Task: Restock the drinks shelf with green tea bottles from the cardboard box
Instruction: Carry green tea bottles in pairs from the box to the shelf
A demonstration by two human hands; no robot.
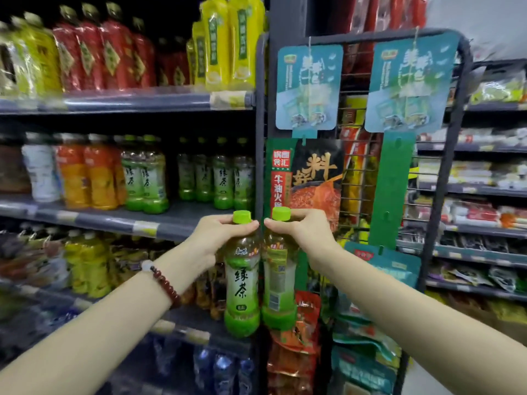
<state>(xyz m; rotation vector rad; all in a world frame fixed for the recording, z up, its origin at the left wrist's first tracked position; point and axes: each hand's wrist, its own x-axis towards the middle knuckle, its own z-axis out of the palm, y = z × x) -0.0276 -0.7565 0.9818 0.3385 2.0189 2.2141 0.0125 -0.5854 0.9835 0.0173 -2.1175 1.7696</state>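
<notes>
My left hand (221, 232) grips a green tea bottle (242, 283) by its neck, just under the green cap. My right hand (299, 228) holds a second green tea bottle (278, 283) the same way. Both bottles hang upright, side by side and touching, in front of the shelf upright. The middle drinks shelf (182, 215) behind them carries green tea bottles (216, 173) at its right end and two more (144, 173) further left, with a gap between the groups. The cardboard box is out of view.
Orange drink bottles (85, 172) stand left on the middle shelf. Red and yellow bottles (105, 52) fill the top shelf. Water bottles (216, 369) sit low down. A wire rack (445, 138) with hanging snack packets stands right of the dark shelf upright (261, 124).
</notes>
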